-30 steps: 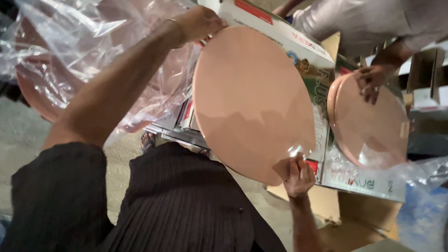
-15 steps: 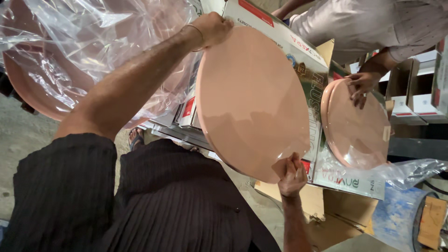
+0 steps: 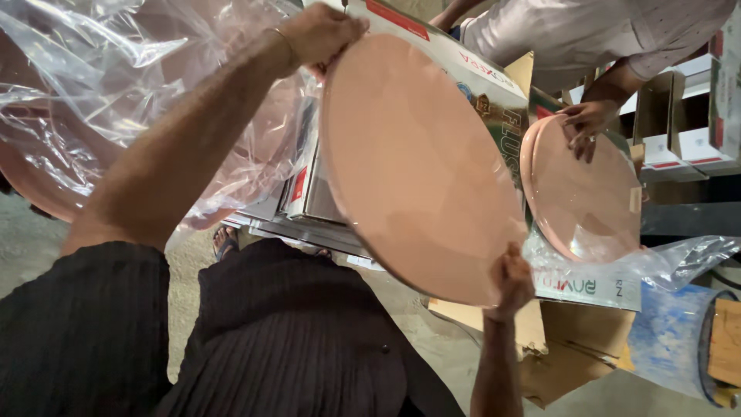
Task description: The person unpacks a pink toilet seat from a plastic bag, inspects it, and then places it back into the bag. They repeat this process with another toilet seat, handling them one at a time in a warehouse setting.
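I hold a large oval peach-coloured lid (image 3: pixel 417 166) tilted in front of me. My left hand (image 3: pixel 320 32) grips its upper rim and my right hand (image 3: pixel 511 279) grips its lower right rim. Behind it stands a printed cardboard box (image 3: pixel 494 85). To the right, another person's hand (image 3: pixel 585 120) rests on a second peach lid (image 3: pixel 583 193), which sits in clear plastic.
Crumpled clear plastic wrap (image 3: pixel 123 85) covers more peach pieces at the left. Flat boxes (image 3: pixel 309 208) lie under the lid. Open cartons (image 3: pixel 671 116) stand at the right, brown cardboard (image 3: pixel 571 347) and a blue drum (image 3: pixel 679 340) below. My dark trousers (image 3: pixel 293 340) fill the bottom.
The view has shifted slightly; the lid stays in both my hands and looks a little closer. The other person's hand remains on the second lid.
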